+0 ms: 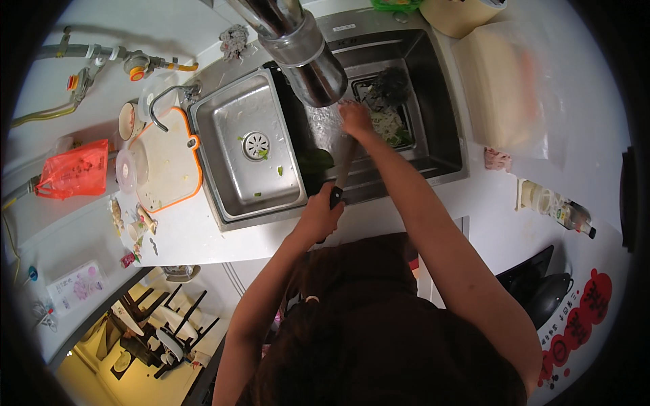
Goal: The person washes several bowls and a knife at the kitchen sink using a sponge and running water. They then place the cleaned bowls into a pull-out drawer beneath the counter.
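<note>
My left hand [321, 212] grips a kitchen knife by its black handle [335, 197] at the front rim of the sink. The blade [346, 161] points away from me, and its far end passes behind my right wrist. Below the chrome faucet [315, 76], my right hand [356, 121] has its fingers bent near that far end. Whether they touch the blade is hidden. Vegetable scraps [388, 127] and a dark mesh-like clump [391, 85] lie in the right basin [442, 101]. A dark green thing [315, 160] is near the blade.
On the left, the steel basin [228, 177] holds bits of green around its drain. A white cutting board [170, 172] with an orange edge leans beside it. A red plastic bag [76, 170] is farther left. A bottle [569, 215] and a black wok [546, 299] are at right.
</note>
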Motion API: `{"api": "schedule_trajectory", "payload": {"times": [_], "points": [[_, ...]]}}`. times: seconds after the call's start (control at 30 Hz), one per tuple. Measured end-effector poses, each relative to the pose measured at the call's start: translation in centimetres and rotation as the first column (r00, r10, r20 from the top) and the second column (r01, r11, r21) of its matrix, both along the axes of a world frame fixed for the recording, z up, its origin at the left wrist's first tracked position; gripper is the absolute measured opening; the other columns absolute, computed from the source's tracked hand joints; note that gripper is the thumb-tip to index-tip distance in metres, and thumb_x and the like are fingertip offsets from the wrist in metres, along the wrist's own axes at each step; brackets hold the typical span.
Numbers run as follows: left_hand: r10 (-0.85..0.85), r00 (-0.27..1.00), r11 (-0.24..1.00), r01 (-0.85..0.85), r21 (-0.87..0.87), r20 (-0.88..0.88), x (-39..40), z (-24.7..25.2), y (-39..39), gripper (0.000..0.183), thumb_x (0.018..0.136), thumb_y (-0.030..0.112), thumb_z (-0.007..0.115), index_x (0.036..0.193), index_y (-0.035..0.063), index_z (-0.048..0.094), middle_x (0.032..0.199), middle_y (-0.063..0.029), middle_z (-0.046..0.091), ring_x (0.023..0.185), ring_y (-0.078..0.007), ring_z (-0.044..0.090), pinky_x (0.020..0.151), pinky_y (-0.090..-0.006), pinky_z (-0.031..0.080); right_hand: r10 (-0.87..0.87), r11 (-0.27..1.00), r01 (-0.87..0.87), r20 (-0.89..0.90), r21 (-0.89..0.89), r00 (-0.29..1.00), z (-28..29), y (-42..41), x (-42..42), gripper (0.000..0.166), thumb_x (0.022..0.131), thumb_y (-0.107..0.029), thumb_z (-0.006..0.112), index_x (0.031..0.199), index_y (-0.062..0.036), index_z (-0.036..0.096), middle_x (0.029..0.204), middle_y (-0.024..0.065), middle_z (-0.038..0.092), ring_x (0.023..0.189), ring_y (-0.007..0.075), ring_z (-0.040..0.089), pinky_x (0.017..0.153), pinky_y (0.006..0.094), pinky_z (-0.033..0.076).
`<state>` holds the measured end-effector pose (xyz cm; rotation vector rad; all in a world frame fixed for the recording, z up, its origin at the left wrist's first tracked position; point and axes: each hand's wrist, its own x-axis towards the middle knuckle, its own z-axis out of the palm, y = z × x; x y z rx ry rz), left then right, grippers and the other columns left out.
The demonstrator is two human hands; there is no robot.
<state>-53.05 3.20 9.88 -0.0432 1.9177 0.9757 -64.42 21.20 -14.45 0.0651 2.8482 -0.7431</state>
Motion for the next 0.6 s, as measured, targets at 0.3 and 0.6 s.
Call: {"api": "schedule_trajectory", "payload": {"times": [0.3,0.6], "points": [[0.186,0.982,0.981,-0.187,0.057,0.010,0.5,-1.3,-0.9,0.034,0.087,0.011,0.056,0.117,0.0038,0.042,0.060,-0.0023,0.047,0.044,-0.0100,0.045,0.039,-0.0268,0.038,-0.307,0.938,0.284,-0.093,-0.200,0.947,3.4,-2.6,1.2,0.041,0.091,-0.033,0.044,0.100,0.0022,0.061,0.103,0.0234,0.059,0.095,0.0388,0.057,0.086,0.0469,0.043],[0.134,0.989,0.991,-0.132,0.037,-0.068,0.1,1.8,-1.5,0.033,0.088,0.010,0.053,0.117,0.0021,0.040,0.057,-0.0031,0.048,0.041,-0.0108,0.045,0.037,-0.0275,0.038,-0.391,0.809,0.455,0.236,-0.374,0.890,3.5,-1.3,-1.9,0.051,0.092,-0.043,0.036,0.098,0.0027,0.059,0.102,0.0245,0.058,0.096,0.0406,0.055,0.086,0.0475,0.043]]}}
